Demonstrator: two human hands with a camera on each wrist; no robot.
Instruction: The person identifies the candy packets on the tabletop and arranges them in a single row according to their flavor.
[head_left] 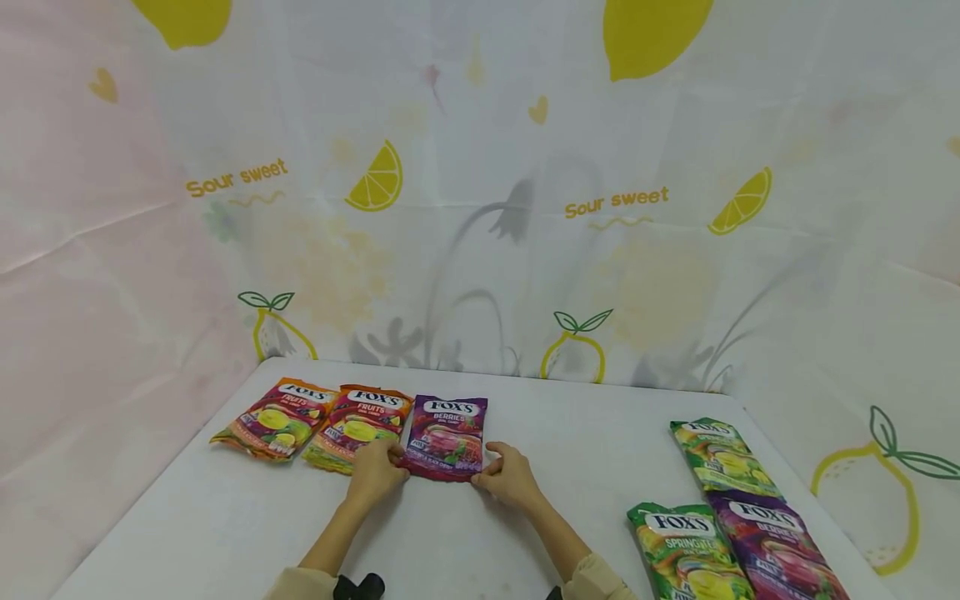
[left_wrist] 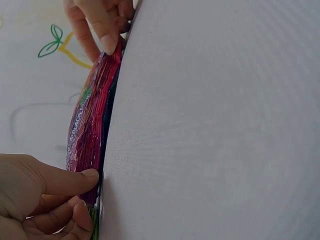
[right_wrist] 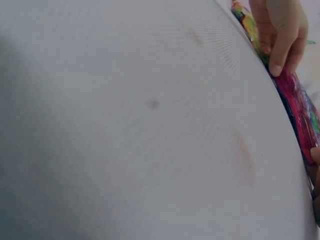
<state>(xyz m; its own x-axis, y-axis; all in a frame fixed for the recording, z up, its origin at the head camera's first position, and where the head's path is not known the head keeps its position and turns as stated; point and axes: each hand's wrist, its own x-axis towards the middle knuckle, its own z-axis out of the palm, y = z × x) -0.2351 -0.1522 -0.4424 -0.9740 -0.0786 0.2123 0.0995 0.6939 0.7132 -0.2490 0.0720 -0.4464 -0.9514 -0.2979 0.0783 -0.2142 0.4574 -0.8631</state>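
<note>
A purple bag of Fox's Berries candy (head_left: pixel 447 437) lies flat near the middle of the table. My left hand (head_left: pixel 375 473) pinches its lower left corner; in the left wrist view the thumb of that hand (left_wrist: pixel 45 192) lies on the crimped bottom edge with the fingers curled beneath. At the lower right corner, my right hand (head_left: pixel 512 477) pinches the same edge between thumb and fingers. The right wrist view shows the bag's red bottom seam (right_wrist: pixel 292 95), with most of the right hand cut off at the frame's side. Close beside the left hand is an orange Fox's Fruits bag (head_left: pixel 363 427).
Another Fruits bag (head_left: pixel 279 419) lies farther left, in line with the others. On the right are a green bag (head_left: pixel 726 458), a green Spring Tea bag (head_left: pixel 690 554) and a second purple Berries bag (head_left: pixel 780 550). A lemon-printed cloth (head_left: pixel 480 250) hangs behind the white table (head_left: pixel 570 433).
</note>
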